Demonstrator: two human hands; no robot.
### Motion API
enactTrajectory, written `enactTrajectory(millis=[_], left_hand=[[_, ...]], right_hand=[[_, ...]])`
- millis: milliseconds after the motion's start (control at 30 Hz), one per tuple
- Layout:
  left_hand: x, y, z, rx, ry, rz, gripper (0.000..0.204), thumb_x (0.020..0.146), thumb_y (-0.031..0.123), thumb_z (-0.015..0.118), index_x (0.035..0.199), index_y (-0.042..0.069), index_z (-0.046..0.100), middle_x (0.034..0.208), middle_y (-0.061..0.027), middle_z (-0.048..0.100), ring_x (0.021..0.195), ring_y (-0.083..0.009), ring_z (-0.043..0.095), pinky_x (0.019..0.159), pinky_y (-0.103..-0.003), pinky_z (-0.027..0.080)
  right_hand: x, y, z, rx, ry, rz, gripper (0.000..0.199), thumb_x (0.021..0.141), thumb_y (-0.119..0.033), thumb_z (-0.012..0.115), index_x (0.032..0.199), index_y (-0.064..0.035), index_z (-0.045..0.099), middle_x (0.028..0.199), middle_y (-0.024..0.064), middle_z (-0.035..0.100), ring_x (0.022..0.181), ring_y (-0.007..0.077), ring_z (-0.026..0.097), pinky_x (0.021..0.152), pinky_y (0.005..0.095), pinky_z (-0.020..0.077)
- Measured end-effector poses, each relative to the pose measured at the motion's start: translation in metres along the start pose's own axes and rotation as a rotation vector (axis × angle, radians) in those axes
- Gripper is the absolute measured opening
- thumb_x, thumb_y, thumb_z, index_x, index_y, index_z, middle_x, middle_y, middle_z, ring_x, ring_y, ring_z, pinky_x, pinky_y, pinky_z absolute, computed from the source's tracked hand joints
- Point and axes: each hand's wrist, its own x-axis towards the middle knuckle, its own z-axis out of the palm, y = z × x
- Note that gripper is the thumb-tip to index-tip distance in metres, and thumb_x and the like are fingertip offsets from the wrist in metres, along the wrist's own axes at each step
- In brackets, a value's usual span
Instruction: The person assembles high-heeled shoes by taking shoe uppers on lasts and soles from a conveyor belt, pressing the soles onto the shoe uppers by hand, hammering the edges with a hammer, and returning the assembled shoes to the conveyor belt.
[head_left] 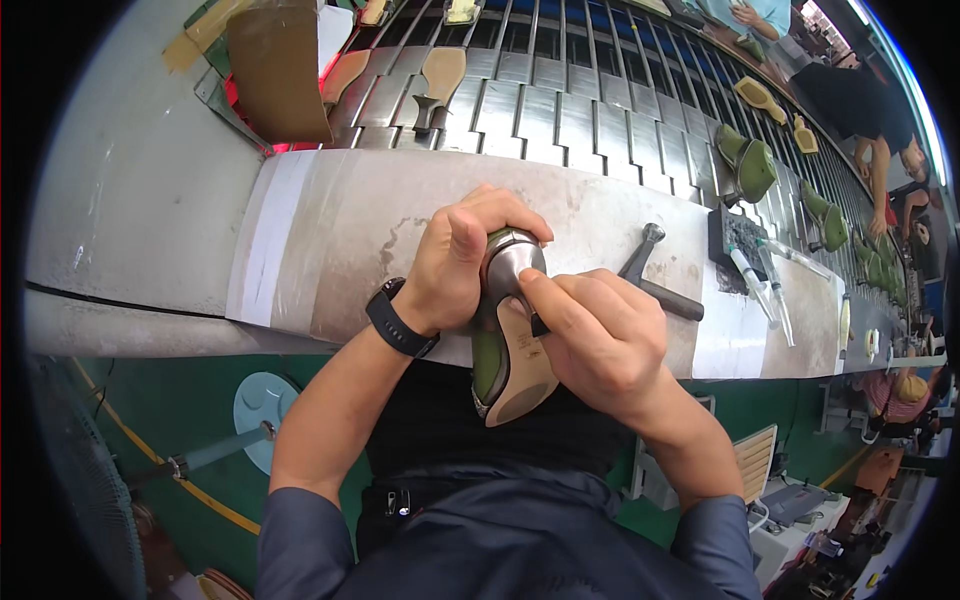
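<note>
A green high-heeled shoe is held over the near edge of the bench, its tan sole turned up toward me and its toe pointing at my body. My left hand wraps round the heel end, fingers over the far side. My right hand is closed at the shoe's silver-grey heel, with the thumb tip pressed on it. A small dark piece shows beside the right fingers; whether it belongs to the heel or is separate, I cannot tell.
Right of my hands lies a hammer on the bench. Beyond it a black block stands with several syringes. A slatted metal conveyor runs behind, carrying green shoes and insole-shaped pieces. Other people work at far right.
</note>
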Motion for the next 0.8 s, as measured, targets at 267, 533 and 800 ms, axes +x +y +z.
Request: enactTrajectory(millis=[267, 533, 800], left_hand=[[0.003, 0.004, -0.006, 0.038, -0.041, 0.025, 0.111, 0.100, 0.084, 0.004, 0.098, -0.001, 0.075, 0.095, -0.0121, 0.070, 0.091, -0.0229, 0.063, 0.086, -0.036, 0.050], [0.004, 0.000, -0.007, 0.016, -0.054, 0.031, 0.109, 0.101, 0.083, 0.006, 0.101, -0.002, 0.074, 0.098, -0.0131, 0.070, 0.093, -0.0235, 0.063, 0.087, -0.036, 0.049], [0.037, -0.017, -0.014, -0.339, -0.061, -0.250, 0.035, 0.110, 0.028, 0.058, 0.104, -0.003, 0.073, 0.087, -0.0008, 0.069, 0.079, -0.0061, 0.060, 0.072, -0.024, 0.049]], right_hand=[[0.001, -0.002, 0.004, -0.028, 0.034, 0.010, 0.045, 0.065, -0.003, 0.074, 0.109, 0.0061, 0.073, 0.084, 0.0067, 0.065, 0.064, 0.0187, 0.064, 0.055, 0.0321, 0.0519], [0.006, -0.002, 0.008, -0.021, 0.034, 0.053, 0.040, 0.067, -0.004, 0.073, 0.106, 0.0038, 0.073, 0.081, 0.0054, 0.061, 0.064, 0.0191, 0.061, 0.055, 0.0331, 0.0511], [0.017, 0.032, 0.021, -0.068, 0.031, 0.152, 0.027, 0.073, 0.000, 0.076, 0.100, -0.0014, 0.073, 0.079, 0.0063, 0.064, 0.066, 0.0246, 0.063, 0.061, 0.0380, 0.0525]])
